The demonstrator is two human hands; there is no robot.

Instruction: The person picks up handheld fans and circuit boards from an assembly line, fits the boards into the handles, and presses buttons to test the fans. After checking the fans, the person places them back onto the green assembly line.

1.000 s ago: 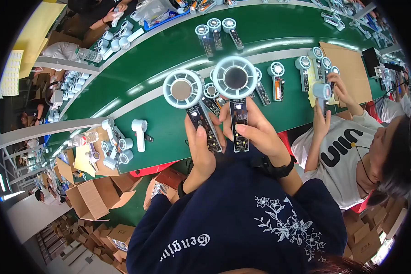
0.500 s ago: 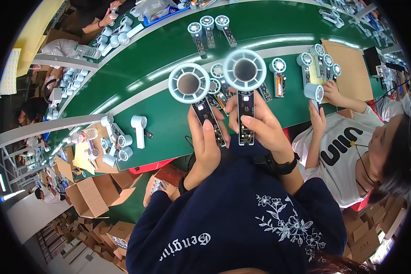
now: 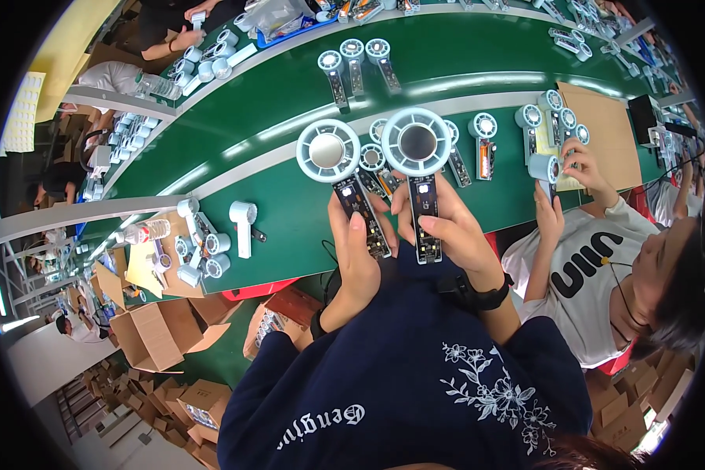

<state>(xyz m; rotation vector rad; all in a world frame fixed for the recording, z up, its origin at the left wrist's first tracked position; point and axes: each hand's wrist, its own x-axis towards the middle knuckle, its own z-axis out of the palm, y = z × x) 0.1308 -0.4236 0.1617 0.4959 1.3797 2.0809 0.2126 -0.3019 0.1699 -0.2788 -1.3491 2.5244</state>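
In my left hand (image 3: 354, 254) I hold a handheld fan (image 3: 328, 153), pale blue with a round ringed head and a silver disc at its centre. My right hand (image 3: 456, 233) grips a second handheld fan (image 3: 417, 142) of the same kind, its centre disc looking darker. Both are upright side by side, heads apart, with dark circuit boards showing along the handles. Each thumb lies on the lower part of a board. Behind them, partly hidden, more fans (image 3: 372, 158) lie on the green bench (image 3: 290, 235).
One fan (image 3: 484, 125) with an orange part in its handle lies to the right. Fans (image 3: 204, 243) cluster at left by a plastic bottle (image 3: 145, 231). A co-worker (image 3: 603, 258) at right handles another fan (image 3: 542, 168). Three fans (image 3: 353, 53) lie farther back; an open carton (image 3: 153, 333) sits lower left.
Both held fans sit slightly lower in the picture, along with the bench as the view shifts. The left fan's disc looks brighter. My grip on both stays the same.
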